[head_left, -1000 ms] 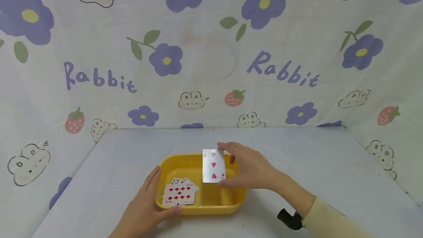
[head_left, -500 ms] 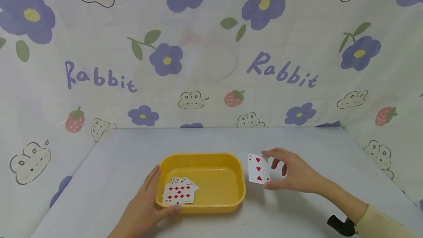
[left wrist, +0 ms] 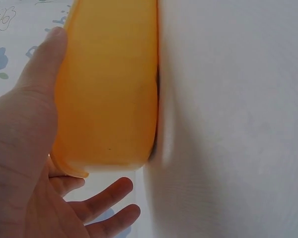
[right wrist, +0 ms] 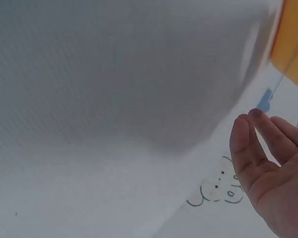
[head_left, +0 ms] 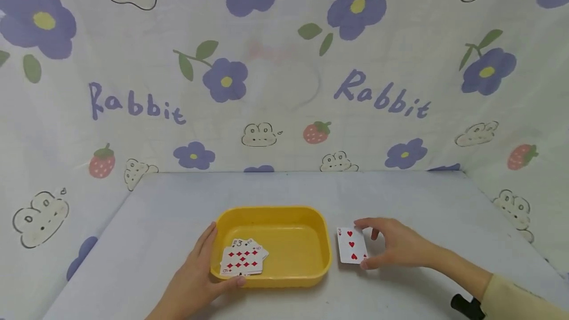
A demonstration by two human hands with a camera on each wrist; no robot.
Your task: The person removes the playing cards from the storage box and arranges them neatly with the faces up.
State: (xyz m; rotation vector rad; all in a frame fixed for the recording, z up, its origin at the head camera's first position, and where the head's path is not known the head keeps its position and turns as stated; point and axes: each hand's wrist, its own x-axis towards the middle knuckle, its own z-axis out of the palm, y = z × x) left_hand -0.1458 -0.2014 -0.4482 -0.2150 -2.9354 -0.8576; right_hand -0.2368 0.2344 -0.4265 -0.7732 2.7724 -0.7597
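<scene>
Between thumb and fingers, my right hand [head_left: 395, 243] pinches a three of hearts playing card [head_left: 345, 248] by its right side, low over the table beside the tray. In the right wrist view the card shows only as a thin edge [right wrist: 287, 69], with fingertips of the right hand [right wrist: 275, 163] near it. My left hand [head_left: 195, 273] holds the near left corner of a yellow plastic tray [head_left: 298, 248], thumb on the front rim, fingers along the left side. Inside at the left lies a small pile of playing cards [head_left: 242, 260], a nine of diamonds on top.
The white table [head_left: 178, 201] reaches back to a cloth backdrop [head_left: 284, 93] printed with flowers, rabbits and strawberries. A black object [head_left: 467, 306] sits by the right sleeve [head_left: 515, 300].
My right hand has carried the three of hearts from above the tray out to the right, then lowered it toward the table. The left hand and the tray have stayed in place.
</scene>
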